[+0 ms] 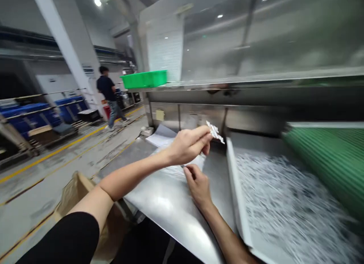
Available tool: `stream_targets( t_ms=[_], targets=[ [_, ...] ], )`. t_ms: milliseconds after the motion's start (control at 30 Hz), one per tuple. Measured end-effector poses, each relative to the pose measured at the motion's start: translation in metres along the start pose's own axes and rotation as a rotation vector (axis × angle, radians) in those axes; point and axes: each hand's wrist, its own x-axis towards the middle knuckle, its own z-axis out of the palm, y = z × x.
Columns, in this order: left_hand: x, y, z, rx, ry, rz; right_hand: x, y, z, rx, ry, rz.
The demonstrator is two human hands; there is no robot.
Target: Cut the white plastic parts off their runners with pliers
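Observation:
My left hand (189,142) reaches across the metal worktop (167,201) from the left, its fingers pinched on a bunch of small, thin white pieces (215,132). The bunch sticks out past the fingertips; blur hides what kind of pieces they are. Just below it, my right hand (199,184) is closed, thumb and forefinger together at a small dark tip that I cannot make out. Behind the hands, a clear plastic sheet or bag (176,171) and white paper (162,135) lie on the worktop.
On the right, a white-edged tray (237,195) holds many thin, clear-white pieces beside a green ribbed belt (327,157). A green bin (145,79) sits on the shelf above. An open cardboard box (75,186) stands at lower left. A person (107,93) walks in the aisle.

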Motion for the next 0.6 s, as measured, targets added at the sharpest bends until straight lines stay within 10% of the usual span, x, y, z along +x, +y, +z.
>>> stream_targets(
  t_ms=[133,300,600],
  targets=[
    [-0.068,-0.062,-0.01,-0.256,0.064,-0.23,0.001,0.007,-0.005,0.095,0.038,0.111],
    [-0.118,-0.123,0.002,0.004,0.158,-0.174,0.001,0.003,-0.006,0.272,0.085,0.378],
    [-0.159,-0.147,0.04,0.031,0.12,-0.039,-0.003,-0.01,-0.008,0.246,0.084,0.33]
  ],
)
